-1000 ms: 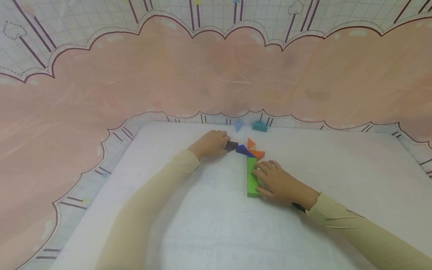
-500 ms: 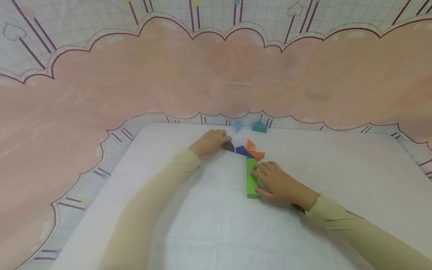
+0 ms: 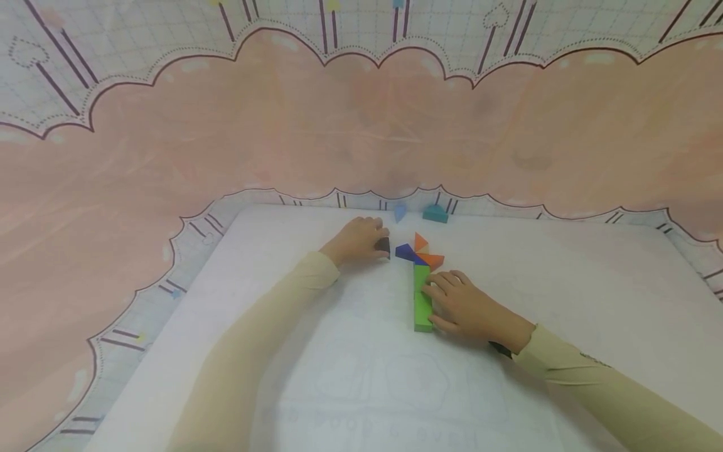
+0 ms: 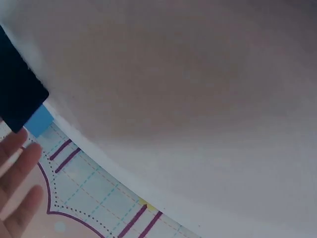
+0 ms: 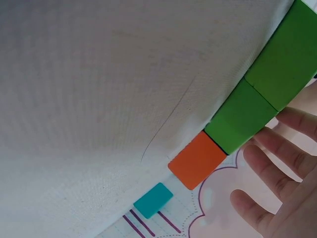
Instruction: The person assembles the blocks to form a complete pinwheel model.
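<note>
In the head view my left hand point(image 3: 354, 241) pinches a black block point(image 3: 384, 245) between thumb and fingers, a little left of a dark blue block point(image 3: 404, 252). That block appears large and dark point(image 4: 19, 82) in the left wrist view. My right hand point(image 3: 473, 309) lies along the right side of a row of two green blocks point(image 3: 422, 300). Its fingertips touch them, with fingers spread and fairly straight in the right wrist view. At the row's far end are the dark blue block and orange blocks point(image 3: 432, 259), set close together.
A teal block point(image 3: 435, 215) and a light blue block point(image 3: 400, 212) stand near the white table's far edge point(image 3: 316, 208). Something dark point(image 3: 500, 349) shows under my right wrist; I cannot tell what. A patterned pink cloth point(image 3: 350, 132) hangs beyond the table.
The black block has come away leftward from the dark blue block and turned within my left hand, leaving a small gap. My right hand and the green blocks stay in place.
</note>
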Motion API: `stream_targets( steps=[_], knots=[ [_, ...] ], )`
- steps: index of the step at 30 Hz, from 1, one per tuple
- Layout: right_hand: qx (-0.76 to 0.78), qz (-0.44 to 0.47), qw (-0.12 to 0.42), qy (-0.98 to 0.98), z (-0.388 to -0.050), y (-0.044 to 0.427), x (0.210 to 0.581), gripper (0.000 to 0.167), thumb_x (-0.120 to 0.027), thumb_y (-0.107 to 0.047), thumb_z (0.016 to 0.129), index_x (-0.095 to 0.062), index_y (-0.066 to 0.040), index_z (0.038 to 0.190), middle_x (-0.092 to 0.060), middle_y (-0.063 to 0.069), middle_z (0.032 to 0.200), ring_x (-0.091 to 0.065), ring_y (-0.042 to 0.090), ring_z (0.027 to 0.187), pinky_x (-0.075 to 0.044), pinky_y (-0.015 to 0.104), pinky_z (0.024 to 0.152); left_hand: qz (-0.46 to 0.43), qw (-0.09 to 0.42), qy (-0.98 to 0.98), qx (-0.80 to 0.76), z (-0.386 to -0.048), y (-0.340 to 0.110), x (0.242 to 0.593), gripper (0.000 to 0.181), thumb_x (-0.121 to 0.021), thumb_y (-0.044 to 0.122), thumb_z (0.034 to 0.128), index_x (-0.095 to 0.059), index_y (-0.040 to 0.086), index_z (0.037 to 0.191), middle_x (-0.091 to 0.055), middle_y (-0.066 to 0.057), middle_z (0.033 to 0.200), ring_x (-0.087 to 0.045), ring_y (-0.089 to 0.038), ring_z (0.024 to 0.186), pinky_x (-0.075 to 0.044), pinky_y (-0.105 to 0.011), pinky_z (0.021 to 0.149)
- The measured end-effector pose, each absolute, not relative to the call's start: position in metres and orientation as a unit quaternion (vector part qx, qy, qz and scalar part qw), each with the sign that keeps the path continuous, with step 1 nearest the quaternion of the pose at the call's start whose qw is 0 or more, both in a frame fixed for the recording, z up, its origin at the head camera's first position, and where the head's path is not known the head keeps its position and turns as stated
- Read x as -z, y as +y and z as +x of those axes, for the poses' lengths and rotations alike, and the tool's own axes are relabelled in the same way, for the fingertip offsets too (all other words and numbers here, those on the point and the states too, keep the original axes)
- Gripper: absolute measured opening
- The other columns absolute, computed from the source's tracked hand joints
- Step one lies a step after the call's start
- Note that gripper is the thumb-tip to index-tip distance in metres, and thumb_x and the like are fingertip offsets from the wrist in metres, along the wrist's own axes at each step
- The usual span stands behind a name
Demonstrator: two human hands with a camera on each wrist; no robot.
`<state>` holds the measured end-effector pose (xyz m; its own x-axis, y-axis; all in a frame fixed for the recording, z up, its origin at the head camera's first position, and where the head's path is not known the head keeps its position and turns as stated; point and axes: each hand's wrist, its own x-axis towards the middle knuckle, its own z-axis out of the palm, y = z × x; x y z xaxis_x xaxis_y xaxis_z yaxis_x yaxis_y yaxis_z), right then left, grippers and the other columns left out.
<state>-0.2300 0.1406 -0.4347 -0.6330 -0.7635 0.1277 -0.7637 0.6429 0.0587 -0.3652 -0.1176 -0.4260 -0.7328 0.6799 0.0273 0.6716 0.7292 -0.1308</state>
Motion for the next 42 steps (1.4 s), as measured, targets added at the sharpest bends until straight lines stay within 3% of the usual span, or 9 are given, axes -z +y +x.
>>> stream_targets(
  steps=[4,10,22,27,33,42],
  knots=[
    [-0.002,0.423,0.071,-0.903,-0.229,0.141,0.434,0.047,-0.055,-0.04,0.09,-0.052,-0.008,0.125,-0.053,0.01,0.126,-0.048,0.028,0.119,-0.037,0.05,0.103,-0.339,0.043,-0.937,-0.07,-0.362,-0.11,0.426,0.056,-0.051,0.061,0.0866,-0.056,0.013,0.114,-0.054,-0.004,0.105,-0.051,-0.019,0.093,-0.043,-0.036,0.089],
    [-0.004,0.425,0.073,-0.902,-0.229,0.141,0.433,0.048,-0.055,-0.04,0.089,-0.052,-0.008,0.125,-0.053,0.01,0.126,-0.048,0.027,0.119,-0.037,0.05,0.103,-0.332,0.04,-0.94,-0.064,-0.355,-0.103,0.421,0.052,-0.055,0.054,0.0874,-0.056,0.009,0.115,-0.055,-0.007,0.107,-0.052,-0.02,0.095,-0.044,-0.036,0.088],
    [-0.003,0.431,0.078,-0.899,-0.228,0.142,0.432,0.047,-0.055,-0.04,0.089,-0.052,-0.007,0.124,-0.053,0.01,0.126,-0.048,0.028,0.119,-0.037,0.049,0.103,-0.381,-0.002,-0.924,-0.036,-0.343,-0.112,0.42,0.043,-0.061,0.045,0.0866,-0.057,0.015,0.116,-0.056,-0.002,0.111,-0.054,-0.016,0.095,-0.045,-0.032,0.09],
    [-0.007,0.436,0.083,-0.896,-0.229,0.143,0.434,0.047,-0.055,-0.04,0.089,-0.052,-0.007,0.123,-0.053,0.01,0.125,-0.048,0.027,0.118,-0.037,0.048,0.102,-0.372,0.032,-0.927,-0.046,-0.338,-0.114,0.419,0.054,-0.063,0.052,0.0828,-0.057,0.012,0.119,-0.057,-0.005,0.118,-0.055,-0.019,0.104,-0.043,-0.035,0.097],
    [-0.006,0.433,0.081,-0.898,-0.228,0.142,0.433,0.047,-0.055,-0.04,0.09,-0.052,-0.007,0.123,-0.053,0.01,0.125,-0.048,0.027,0.119,-0.037,0.048,0.103,-0.334,0.027,-0.94,-0.07,-0.335,-0.115,0.416,0.064,-0.058,0.061,0.0815,-0.059,0.006,0.113,-0.055,-0.01,0.124,-0.052,-0.024,0.11,-0.041,-0.038,0.1],
    [-0.004,0.434,0.088,-0.897,-0.228,0.142,0.435,0.046,-0.056,-0.04,0.089,-0.053,-0.008,0.122,-0.053,0.01,0.124,-0.048,0.027,0.117,-0.039,0.049,0.101,-0.288,0.044,-0.952,-0.099,-0.335,-0.114,0.417,0.074,-0.053,0.075,0.075,-0.062,0.007,0.103,-0.053,-0.004,0.098,-0.047,-0.019,0.09,-0.041,-0.036,0.088]
  ],
)
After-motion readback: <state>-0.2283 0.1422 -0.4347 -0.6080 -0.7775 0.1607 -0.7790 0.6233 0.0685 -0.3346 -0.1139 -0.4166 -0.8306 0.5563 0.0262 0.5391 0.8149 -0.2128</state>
